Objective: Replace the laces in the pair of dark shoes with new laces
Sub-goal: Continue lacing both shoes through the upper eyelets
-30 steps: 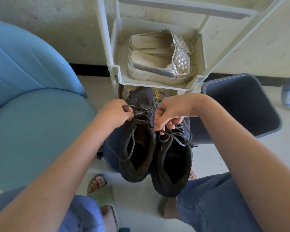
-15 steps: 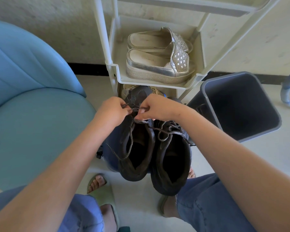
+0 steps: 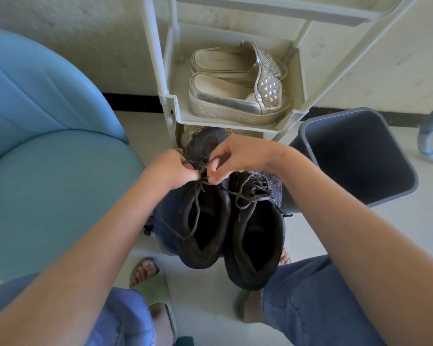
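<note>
Pinching old grey lace (image 3: 197, 208) between curled fingers of left hand (image 3: 171, 168) and right hand (image 3: 243, 156), above tongue of left dark shoe (image 3: 205, 248). Touching right dark shoe (image 3: 258, 245), laced, between knees, before shoe rack (image 3: 178, 108), beside grey bin (image 3: 360, 156).

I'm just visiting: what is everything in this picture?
Dark lace-up shoes: two, blackish-brown, centre.
Grey speckled laces: two, threaded in them.
Silver studded slip-ons: two, rack shelf.
Cream plastic rack: one, by wall.
Grey plastic bin: one, right.
Blue padded chair: one, left.
Curved metal tube: one, far right.
Green slippers: two, on feet.
Blue jeans: one pair, bottom.
Left hand: pinching left shoe's lace.
Right hand: pinching it too.
</note>
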`<state>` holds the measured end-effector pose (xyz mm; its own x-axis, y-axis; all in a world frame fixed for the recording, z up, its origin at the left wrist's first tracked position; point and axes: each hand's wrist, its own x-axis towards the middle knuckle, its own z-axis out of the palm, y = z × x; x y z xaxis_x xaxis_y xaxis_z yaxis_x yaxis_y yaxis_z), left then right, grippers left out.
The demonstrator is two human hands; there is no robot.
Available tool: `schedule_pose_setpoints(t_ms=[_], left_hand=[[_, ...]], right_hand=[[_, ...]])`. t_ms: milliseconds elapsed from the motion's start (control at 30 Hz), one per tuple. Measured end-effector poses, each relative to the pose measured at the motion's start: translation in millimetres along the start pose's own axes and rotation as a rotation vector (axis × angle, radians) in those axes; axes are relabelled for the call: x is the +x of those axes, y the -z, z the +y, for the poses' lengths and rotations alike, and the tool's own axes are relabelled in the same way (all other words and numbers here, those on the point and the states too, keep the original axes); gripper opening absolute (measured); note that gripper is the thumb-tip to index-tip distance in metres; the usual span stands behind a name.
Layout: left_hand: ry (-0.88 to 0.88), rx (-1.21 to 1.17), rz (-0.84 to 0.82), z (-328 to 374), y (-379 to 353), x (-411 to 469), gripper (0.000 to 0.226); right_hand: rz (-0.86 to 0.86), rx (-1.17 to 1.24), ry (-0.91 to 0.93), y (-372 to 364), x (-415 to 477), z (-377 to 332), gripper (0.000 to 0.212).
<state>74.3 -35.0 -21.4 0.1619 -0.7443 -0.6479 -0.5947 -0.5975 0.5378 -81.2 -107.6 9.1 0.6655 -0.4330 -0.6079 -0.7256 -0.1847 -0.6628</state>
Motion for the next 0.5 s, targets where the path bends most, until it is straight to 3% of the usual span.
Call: schedule_pose_setpoints(t_ms=[67,233,367,500], left_hand=[[0.004,-0.022,0.0,1.9,1.4,-1.3,0.01],[0.001,-0.029,0.01,10.3,6.3,-1.3,0.019],[-0.01,0.033,0.012,13.0,10.2,-3.3,0.018],[0.033,0.173,-0.108,11.1,15.8,-10.7,0.009]], right_hand=[[-0.013,0.011,-0.007,2.5,-0.7,1.4,0.006],[0.031,0.018,-0.059,-3.1,2.4,2.3,0.026],[0.002,0.031,0.011,-4.6,2.0,1.8,0.016],[0.06,0.077,-0.056,4.7,-3.9,6.2,0.023]])
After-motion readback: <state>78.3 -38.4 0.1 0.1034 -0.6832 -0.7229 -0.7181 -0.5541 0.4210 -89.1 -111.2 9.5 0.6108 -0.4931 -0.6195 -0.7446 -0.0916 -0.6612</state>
